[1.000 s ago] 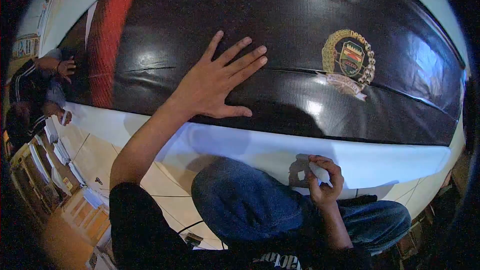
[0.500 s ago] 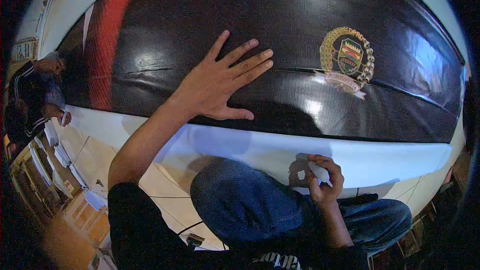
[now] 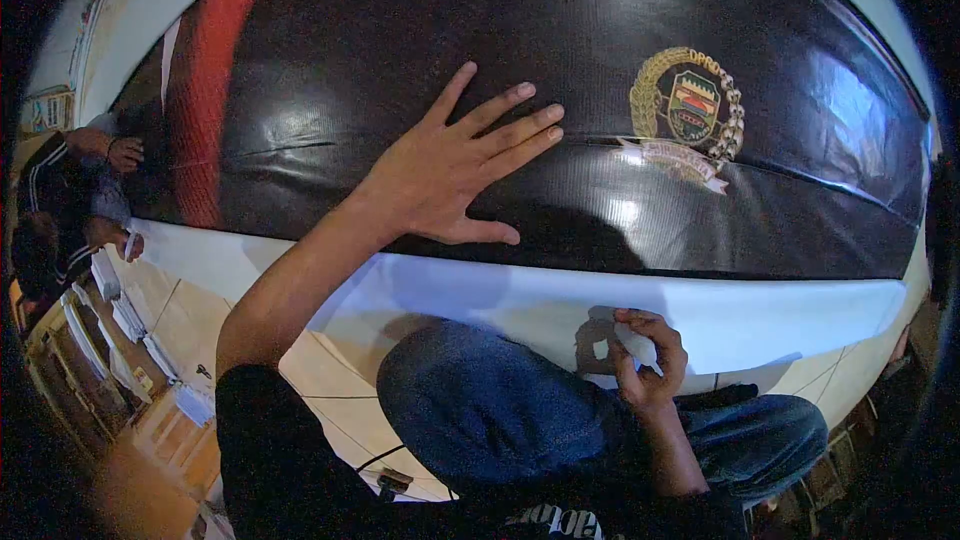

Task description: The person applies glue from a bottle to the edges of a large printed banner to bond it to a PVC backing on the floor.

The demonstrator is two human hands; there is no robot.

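A glossy, vinyl-like printed banner (image 3: 560, 90) is being pressed flat under the spread left hand (image 3: 450, 175); its black surface is showing sheen, faint woven texture and a few creases. A gold-and-colour crest (image 3: 688, 112) is being seen printed smooth into that finish. The banner's white border (image 3: 760, 315) is looking matt and smooth, and its edge is being pinched by the right hand (image 3: 648, 360). Blue denim trousers (image 3: 480, 410) are looking coarse and matt. The pale tiled floor (image 3: 200, 320) is appearing smooth.
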